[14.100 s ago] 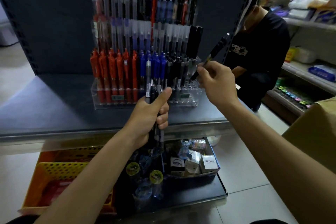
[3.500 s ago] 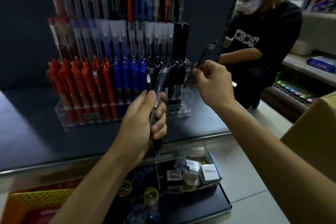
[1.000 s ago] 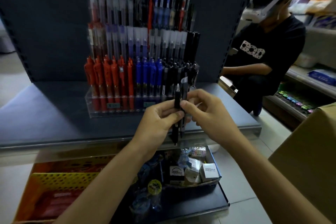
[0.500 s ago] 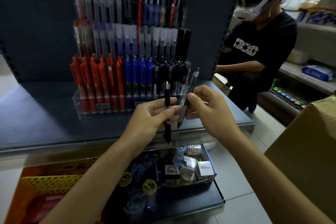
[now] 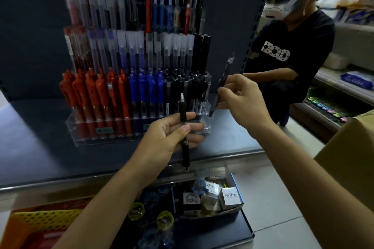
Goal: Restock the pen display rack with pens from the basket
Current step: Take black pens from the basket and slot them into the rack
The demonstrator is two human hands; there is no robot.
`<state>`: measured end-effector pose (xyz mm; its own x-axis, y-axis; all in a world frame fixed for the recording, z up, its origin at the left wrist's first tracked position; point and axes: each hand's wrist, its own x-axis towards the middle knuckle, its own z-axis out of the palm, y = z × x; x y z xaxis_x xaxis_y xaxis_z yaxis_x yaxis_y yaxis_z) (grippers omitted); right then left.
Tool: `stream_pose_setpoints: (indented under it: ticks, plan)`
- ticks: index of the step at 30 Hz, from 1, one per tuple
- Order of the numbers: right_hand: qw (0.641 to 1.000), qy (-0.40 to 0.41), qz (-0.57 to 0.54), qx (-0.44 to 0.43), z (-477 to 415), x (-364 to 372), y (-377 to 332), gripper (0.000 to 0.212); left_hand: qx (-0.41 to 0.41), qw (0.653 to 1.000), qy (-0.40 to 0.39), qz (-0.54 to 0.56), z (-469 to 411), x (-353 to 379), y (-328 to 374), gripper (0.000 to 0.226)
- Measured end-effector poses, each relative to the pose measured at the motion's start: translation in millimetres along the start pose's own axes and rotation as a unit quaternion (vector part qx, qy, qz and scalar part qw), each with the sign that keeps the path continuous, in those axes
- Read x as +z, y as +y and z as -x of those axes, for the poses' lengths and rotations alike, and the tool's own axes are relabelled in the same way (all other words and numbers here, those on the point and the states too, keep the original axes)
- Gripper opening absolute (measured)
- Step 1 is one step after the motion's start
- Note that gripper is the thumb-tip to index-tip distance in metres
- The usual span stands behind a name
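A clear tiered pen display rack point(image 5: 85, 127) stands on the dark shelf, with red, blue and black pens in its front row and capped pens behind. My left hand point(image 5: 170, 137) holds one black pen point(image 5: 184, 137) upright in front of the rack. My right hand point(image 5: 240, 101) grips a second black pen point(image 5: 222, 81), tilted, its tip down beside the rack's right end near the black pens. An orange and yellow basket point(image 5: 40, 226) sits on the floor at the lower left.
A person in a black T-shirt point(image 5: 291, 50) crouches to the right by low shelves. A tray of small boxes point(image 5: 228, 198) lies on the lower shelf under my hands. A brown carton point(image 5: 348, 163) stands at the right edge.
My right hand has pulled one black pen away from my left hand and lifted it up and right to the rack's right end. My left hand keeps a single pen.
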<state>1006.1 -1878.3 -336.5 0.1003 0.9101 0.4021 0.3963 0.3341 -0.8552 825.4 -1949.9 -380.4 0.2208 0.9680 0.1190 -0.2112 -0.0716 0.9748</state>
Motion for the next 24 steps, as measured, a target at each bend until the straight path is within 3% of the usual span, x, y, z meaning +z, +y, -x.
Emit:
stream_pose_setpoints:
  ticks: [4,11,24]
  plan:
    - [0.999,0.031,-0.005,-0.026,-6,2,4,0.023,0.009,1.000,-0.005,0.001,-2,-1,1,0.026]
    - [0.996,0.050,-0.046,-0.061,-10,5,-2,0.018,0.012,1.000,-0.004,0.002,-4,0,0,0.026]
    - [0.988,0.012,0.127,-0.093,0,25,19,0.006,0.013,1.000,-0.005,0.001,-7,2,0,0.025]
